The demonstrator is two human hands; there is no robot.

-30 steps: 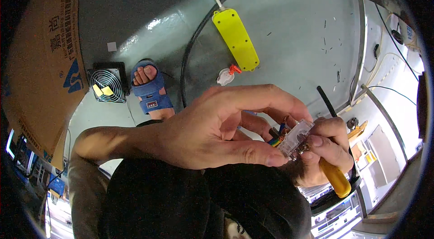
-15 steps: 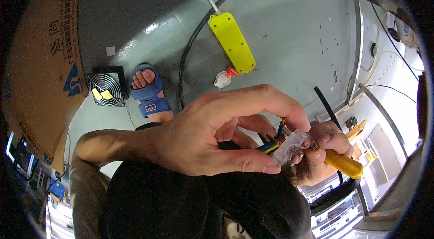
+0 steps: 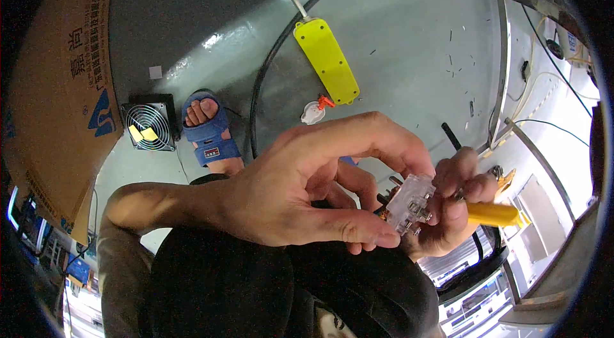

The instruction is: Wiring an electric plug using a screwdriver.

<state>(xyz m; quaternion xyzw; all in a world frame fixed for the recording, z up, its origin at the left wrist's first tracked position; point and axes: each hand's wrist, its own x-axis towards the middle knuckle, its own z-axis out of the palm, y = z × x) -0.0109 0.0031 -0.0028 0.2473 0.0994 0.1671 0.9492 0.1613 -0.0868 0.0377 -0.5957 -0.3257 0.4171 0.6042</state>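
Note:
Between the thumb and index finger of my left hand (image 3: pixel 307 188) is a clear plastic terminal block (image 3: pixel 404 205), tilted, with metal contacts and screws showing on its right side. A little bare copper and some dark wire ends show at its left edge; the rest of the wires are hidden behind it and my fingers. My right hand (image 3: pixel 455 200) is closed around a screwdriver with a yellow handle (image 3: pixel 494 214), which sticks out to the right, nearly level. Fingers of that hand also touch or nearly touch the block's right side; the screwdriver's tip cannot be made out.
A yellow-green power strip (image 3: pixel 328 63) lies on the floor ahead, near a white disc with an orange piece (image 3: pixel 313 112). A black cable (image 3: pixel 262 76) curves beside it. Left are a fan (image 3: pixel 151 125) and a cardboard box (image 3: pixel 64 101). A metal frame (image 3: pixel 503 69) stands right.
The terminal block has turned, showing more of its metal contacts, and the coloured wires have gone from sight. My right fingers have shifted up, and the yellow handle has swung from slanting down to nearly level.

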